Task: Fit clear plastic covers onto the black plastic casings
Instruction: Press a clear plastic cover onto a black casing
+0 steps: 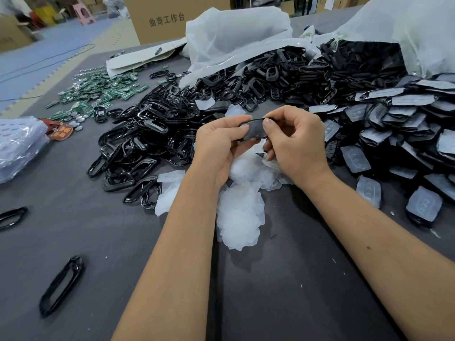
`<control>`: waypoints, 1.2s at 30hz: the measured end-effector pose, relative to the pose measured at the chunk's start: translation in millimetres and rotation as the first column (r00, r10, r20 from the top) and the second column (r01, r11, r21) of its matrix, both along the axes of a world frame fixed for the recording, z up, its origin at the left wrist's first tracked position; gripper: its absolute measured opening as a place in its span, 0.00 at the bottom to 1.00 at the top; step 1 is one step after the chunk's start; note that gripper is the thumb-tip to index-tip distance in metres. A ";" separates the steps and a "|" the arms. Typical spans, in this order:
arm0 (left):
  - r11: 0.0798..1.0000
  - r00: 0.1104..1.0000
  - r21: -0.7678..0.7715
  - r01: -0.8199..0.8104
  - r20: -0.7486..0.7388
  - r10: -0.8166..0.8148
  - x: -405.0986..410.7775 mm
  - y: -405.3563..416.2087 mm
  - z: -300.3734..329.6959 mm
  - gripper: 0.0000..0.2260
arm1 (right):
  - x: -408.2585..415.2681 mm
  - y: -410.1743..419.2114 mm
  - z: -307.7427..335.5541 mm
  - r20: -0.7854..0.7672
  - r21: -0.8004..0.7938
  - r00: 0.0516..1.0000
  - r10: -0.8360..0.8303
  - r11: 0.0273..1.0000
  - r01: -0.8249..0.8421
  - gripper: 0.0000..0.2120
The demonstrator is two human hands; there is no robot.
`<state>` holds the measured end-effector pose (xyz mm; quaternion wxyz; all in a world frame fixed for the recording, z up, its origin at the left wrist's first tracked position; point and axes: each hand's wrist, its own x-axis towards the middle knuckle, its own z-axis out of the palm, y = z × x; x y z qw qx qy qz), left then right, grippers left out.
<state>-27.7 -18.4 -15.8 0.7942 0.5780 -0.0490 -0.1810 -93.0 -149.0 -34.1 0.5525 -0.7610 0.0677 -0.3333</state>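
Far left, a stack of clear plastic sheets (21, 143) lies at the edge of the grey table (73, 217). Two loose black frames rest on bare cloth, one near the left edge (12, 217), one lower down (61, 285). Beyond them, a scatter of green circuit boards (98, 91).

Centre-left: a heap of black plastic casings (147, 134), open rings, tangled and piled. Behind it, white bags (234, 38) spill more black parts; a cardboard box (160, 18) stands further back.

Centre: left hand (218, 143) and right hand (295, 141) meet above the table. Both pinch one black casing (253, 130) between thumbs and curled fingers, the left at its left end, the right thumb pressing on top of its right end. The piece is held level, clear of the table. Whether a cover already sits on it, cannot tell.

Below the hands, a loose pile of clear plastic covers (240, 212) lies on the cloth.

Right: a heap of fitted pieces (394, 134), black with pale covers facing up.
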 end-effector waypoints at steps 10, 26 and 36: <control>0.999 0.998 0.039 -0.027 0.050 0.025 -6.0 -1.7 -1.1 0.05 | -0.9 -0.4 -1.2 0.007 -0.030 1.000 -0.003 1.000 0.003 0.05; 1.000 0.999 -0.014 0.007 0.031 -0.006 -2.0 0.0 -2.9 0.08 | 0.2 -2.0 -1.6 -0.026 0.078 0.999 0.024 0.997 -0.021 0.06; 0.991 0.978 0.119 -0.064 0.207 0.038 -1.9 3.0 -7.3 0.06 | 0.8 -5.0 -3.0 -0.086 0.034 0.995 0.043 0.999 -0.041 0.04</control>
